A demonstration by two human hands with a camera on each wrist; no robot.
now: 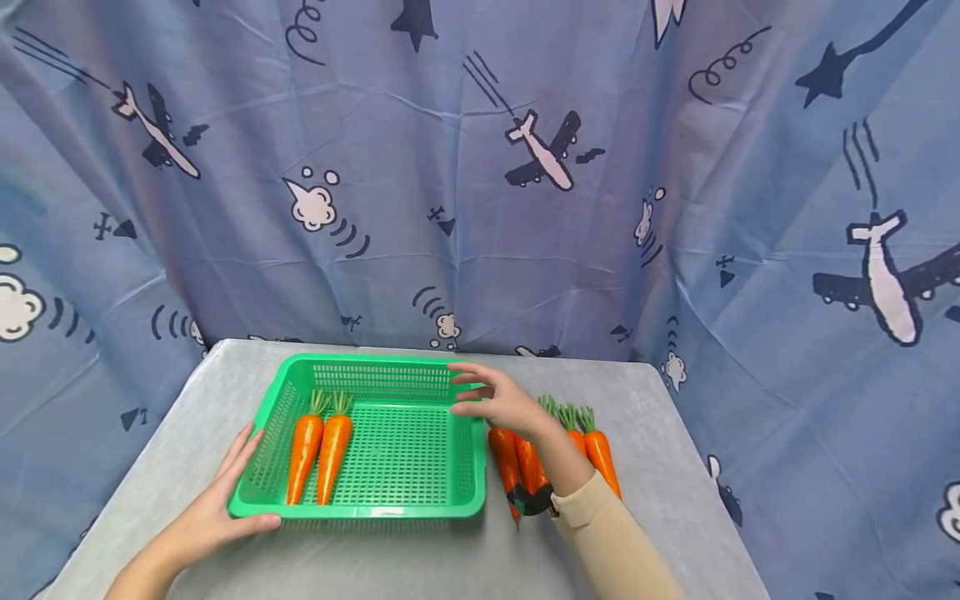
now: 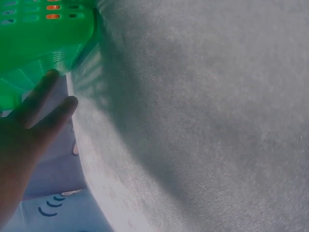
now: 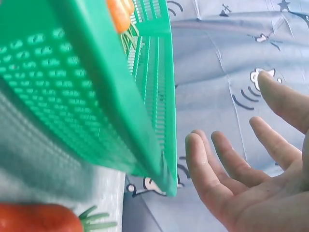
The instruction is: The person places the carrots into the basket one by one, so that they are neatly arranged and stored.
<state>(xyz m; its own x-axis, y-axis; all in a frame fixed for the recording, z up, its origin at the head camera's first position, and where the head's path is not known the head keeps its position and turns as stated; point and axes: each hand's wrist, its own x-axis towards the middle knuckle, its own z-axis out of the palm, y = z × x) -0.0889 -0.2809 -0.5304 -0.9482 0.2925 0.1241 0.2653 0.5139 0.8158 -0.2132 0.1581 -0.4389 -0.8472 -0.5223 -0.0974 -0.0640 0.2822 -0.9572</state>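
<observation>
2 sets of fingers (image 3: pixel 201 166) are spread: the left hand (image 1: pixel 206 518) rests at the near left corner of a green basket (image 1: pixel 360 512), the right hand (image 1: pixel 504 406) is raised near its far right corner, fingers slightly bent. Inside, 2 carrots (image 1: pixel 304 450) lie side by side at the left. At least 4 more carrots (image 1: pixel 602 454) lie on the worktop (image 1: pixel 667 475), right of the basket, partly hidden by the right forearm (image 1: pixel 564 461).

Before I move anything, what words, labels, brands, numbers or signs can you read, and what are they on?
None readable: no word, label, brand or number is legible on the basket, carrots or table.
The curtain shows planes and stars, but no readable lettering.
Any marking on the dark wrist strap is too small to read.
</observation>
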